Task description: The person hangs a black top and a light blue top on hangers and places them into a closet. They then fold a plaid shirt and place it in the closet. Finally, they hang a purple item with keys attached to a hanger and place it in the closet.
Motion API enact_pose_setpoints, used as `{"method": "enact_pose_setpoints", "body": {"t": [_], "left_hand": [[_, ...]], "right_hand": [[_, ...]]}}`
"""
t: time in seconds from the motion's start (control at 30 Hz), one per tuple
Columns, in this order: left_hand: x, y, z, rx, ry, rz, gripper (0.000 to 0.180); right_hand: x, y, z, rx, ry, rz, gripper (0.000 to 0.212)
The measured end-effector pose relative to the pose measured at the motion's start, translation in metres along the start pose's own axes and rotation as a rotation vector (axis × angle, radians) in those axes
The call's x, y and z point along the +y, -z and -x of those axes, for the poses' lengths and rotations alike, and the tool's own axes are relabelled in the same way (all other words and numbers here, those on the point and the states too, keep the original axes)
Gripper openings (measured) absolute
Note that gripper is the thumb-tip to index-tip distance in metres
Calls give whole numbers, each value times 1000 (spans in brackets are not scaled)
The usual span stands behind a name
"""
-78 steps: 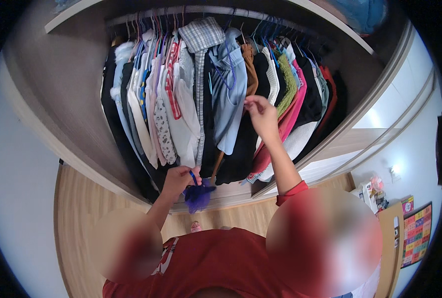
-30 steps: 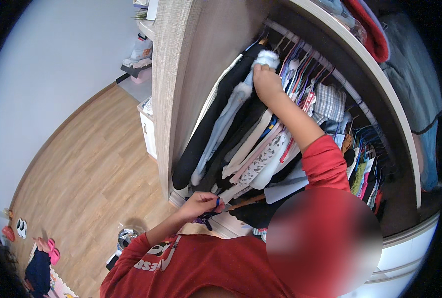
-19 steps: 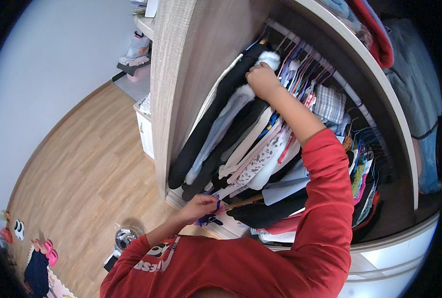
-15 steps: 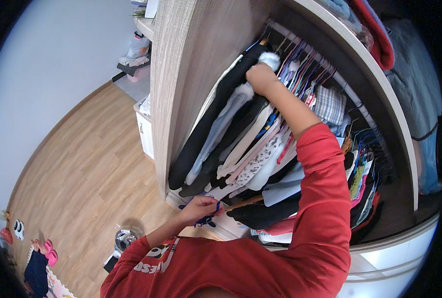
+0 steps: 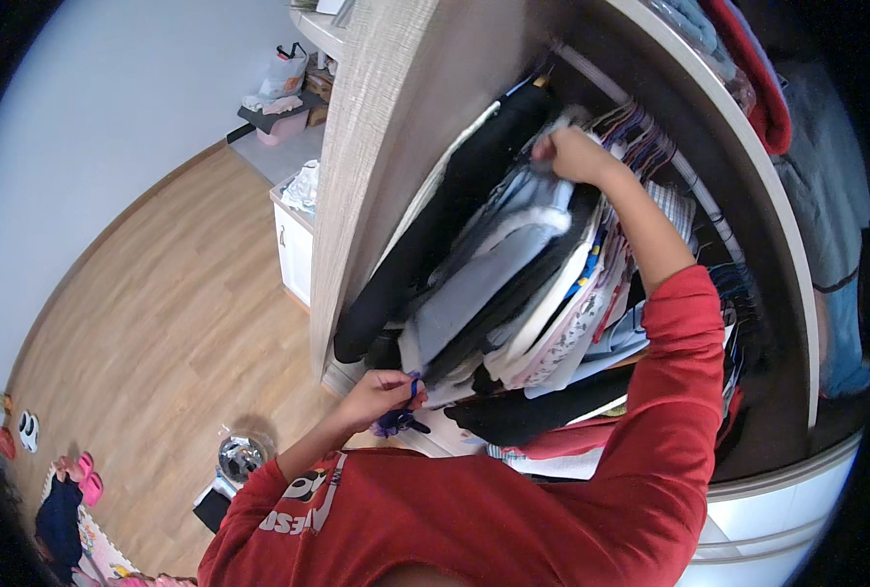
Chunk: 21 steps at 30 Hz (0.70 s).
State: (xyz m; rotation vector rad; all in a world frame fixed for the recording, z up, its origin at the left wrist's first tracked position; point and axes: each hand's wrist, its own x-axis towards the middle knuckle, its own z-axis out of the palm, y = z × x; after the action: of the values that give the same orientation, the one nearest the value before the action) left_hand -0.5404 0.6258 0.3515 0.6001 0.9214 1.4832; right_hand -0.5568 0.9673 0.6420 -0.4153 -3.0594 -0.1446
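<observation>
Inside an open wardrobe, my right hand (image 5: 574, 157) is closed at the top of a grey-blue coat (image 5: 484, 284) with pale fluffy trim, just under the hanging rail (image 5: 631, 112). My fingertips there are partly blurred. Left of the coat hangs a long black garment (image 5: 459, 186). Several tops and shirts (image 5: 562, 323), white, cream and patterned, hang close on the coat's right. Low by the wardrobe's front edge, my left hand (image 5: 381, 394) pinches a dark blue and purple bunched item (image 5: 401, 419); its exact kind is unclear.
The wardrobe's side panel (image 5: 366, 166) rises left of the clothes. Folded black and red clothes (image 5: 552, 426) lie at the bottom. A white cabinet (image 5: 295, 249) stands beyond the panel. On the wooden floor (image 5: 161, 323) are a shiny round container (image 5: 242, 456) and pink slippers (image 5: 89, 479).
My right hand has drawn the fluffy-trimmed coat to the right, away from the black garment, and the coat's front now shows wider. My left hand keeps its hold. The view has shifted slightly.
</observation>
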Motion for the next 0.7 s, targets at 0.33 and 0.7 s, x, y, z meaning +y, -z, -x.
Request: {"method": "enact_pose_setpoints", "body": {"t": [0.33, 0.7], "left_hand": [[-3, 5, -1, 45, 12, 73, 21], [-4, 2, 1, -2, 75, 60, 21]], "right_hand": [[16, 13, 7, 521, -362, 102, 18], [-6, 27, -7, 245, -607, -31, 21]]}}
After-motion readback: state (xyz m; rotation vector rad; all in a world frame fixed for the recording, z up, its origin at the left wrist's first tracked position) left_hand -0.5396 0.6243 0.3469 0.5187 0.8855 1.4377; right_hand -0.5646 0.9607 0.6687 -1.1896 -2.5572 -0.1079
